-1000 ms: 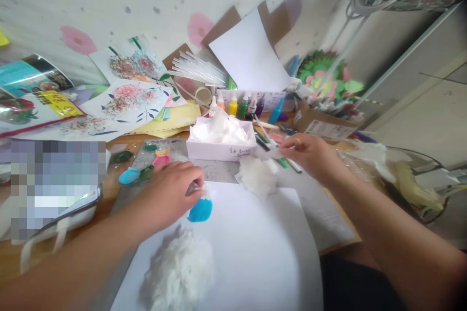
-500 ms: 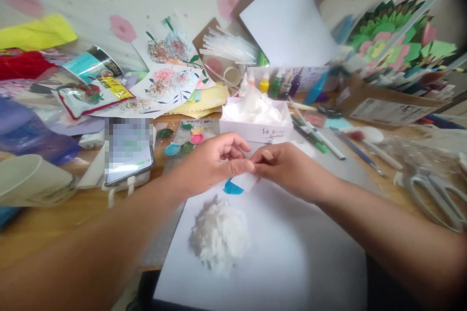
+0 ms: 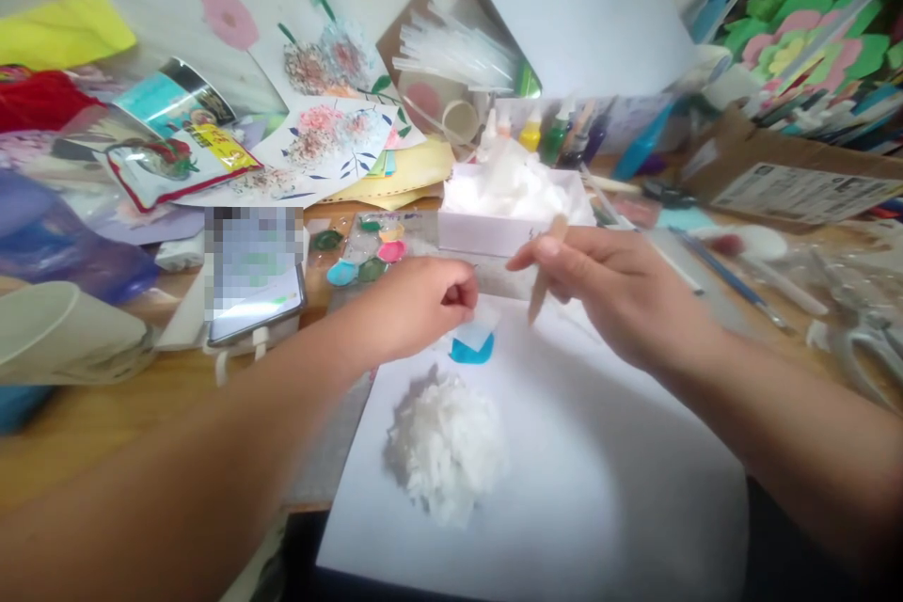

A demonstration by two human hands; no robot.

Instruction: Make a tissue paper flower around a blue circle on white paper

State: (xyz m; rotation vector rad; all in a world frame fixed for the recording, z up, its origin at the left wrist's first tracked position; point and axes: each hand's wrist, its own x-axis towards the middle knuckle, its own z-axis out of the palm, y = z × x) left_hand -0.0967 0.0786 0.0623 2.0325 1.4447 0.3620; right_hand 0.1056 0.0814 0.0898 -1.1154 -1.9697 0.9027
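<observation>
My left hand (image 3: pixel 423 306) is closed in a pinch on a small white paper piece (image 3: pixel 479 329), above the sheet. Just below that piece shows a bright blue patch (image 3: pixel 471 354); whether it is paint or a solid thing I cannot tell. Between the thumb and fingers of my right hand (image 3: pixel 607 287) is a flat wooden stick (image 3: pixel 542 287), its tip pointing down. A rounded cluster of white paper bits (image 3: pixel 448 451) lies on the white sheet (image 3: pixel 564 527), nearer to me than both hands.
Behind my hands stands a white box (image 3: pixel 486 232) heaped with white tissue. A paint palette (image 3: pixel 371 249) and a phone (image 3: pixel 264 301) lie to the left, with a paper cup (image 3: pixel 63 339) beyond. Scissors (image 3: pixel 864 357) and a paintbrush (image 3: pixel 740 282) are at the right.
My hands were together and have parted. The right hand moved right with the wooden stick, now plainly visible. My left hand keeps the white paper piece near the blue patch.
</observation>
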